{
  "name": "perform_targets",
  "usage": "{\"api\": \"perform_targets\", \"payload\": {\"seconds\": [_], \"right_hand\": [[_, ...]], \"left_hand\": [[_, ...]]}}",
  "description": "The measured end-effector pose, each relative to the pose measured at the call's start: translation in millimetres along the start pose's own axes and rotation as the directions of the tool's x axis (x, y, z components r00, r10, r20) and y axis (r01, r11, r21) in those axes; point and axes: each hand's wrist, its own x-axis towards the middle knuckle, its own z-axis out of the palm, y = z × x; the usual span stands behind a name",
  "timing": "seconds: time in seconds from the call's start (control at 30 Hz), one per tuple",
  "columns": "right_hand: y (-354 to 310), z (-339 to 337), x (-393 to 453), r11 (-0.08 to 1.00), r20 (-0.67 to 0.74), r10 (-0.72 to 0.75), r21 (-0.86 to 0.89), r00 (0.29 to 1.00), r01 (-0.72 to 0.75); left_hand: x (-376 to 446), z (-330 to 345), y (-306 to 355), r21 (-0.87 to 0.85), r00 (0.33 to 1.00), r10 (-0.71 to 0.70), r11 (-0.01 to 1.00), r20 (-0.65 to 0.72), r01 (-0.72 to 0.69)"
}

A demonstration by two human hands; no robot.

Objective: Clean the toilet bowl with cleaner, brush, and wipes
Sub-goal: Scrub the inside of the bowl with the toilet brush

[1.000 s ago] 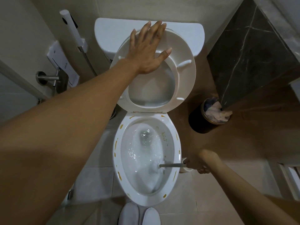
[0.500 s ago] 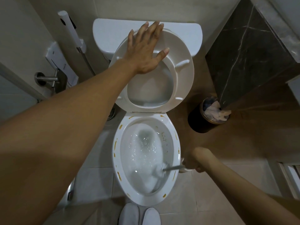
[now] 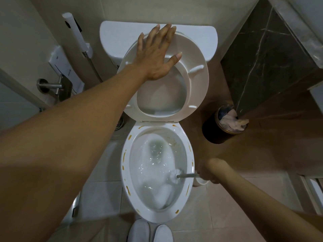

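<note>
The white toilet bowl (image 3: 190, 149) stands below me, with orange-yellow streaks dotted round its rim and foamy water inside. Its raised seat (image 3: 197, 82) leans back against the tank (image 3: 118, 37). My left hand (image 3: 157, 55) presses flat on the upper left of the seat, fingers straight and spread. My right hand (image 3: 209, 172) grips the grey handle of the toilet brush (image 3: 176, 177) just outside the bowl's right rim. The white brush head sits against the inner right wall of the bowl, partly in the foam.
A black waste bin (image 3: 211, 133) with crumpled paper stands right of the toilet, beside a dark marble cabinet (image 3: 265, 58). A bidet sprayer (image 3: 75, 32) and a paper holder (image 3: 52, 86) hang on the left wall. White slippers (image 3: 150, 231) show at the bottom.
The brush head has shifted slightly along the bowl's right inner wall and the water has swirled. My left hand stays pressed on the seat.
</note>
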Motion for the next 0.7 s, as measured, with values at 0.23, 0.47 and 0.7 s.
{"api": "perform_targets", "payload": {"seconds": [0.23, 0.47, 0.7], "right_hand": [[1.7, 1.7, 9.6, 1.000, -0.125, 0.008, -0.020, 0.992, -0.010], [-11.6, 11.5, 28.0, 0.995, -0.298, 0.006, 0.094, 0.955, 0.023], [-3.6, 42.0, 32.9, 0.993, -0.278, 0.050, 0.119, 0.959, -0.017]], "left_hand": [[1.2, 2.5, -1.1, -0.002, 1.000, -0.003, 1.000, -0.004, 0.003], [1.0, 2.5, -0.9, 0.003, 1.000, 0.000, 1.000, -0.010, 0.000], [1.6, 3.3, -1.8, 0.007, 1.000, 0.005, 1.000, -0.014, -0.005]]}}
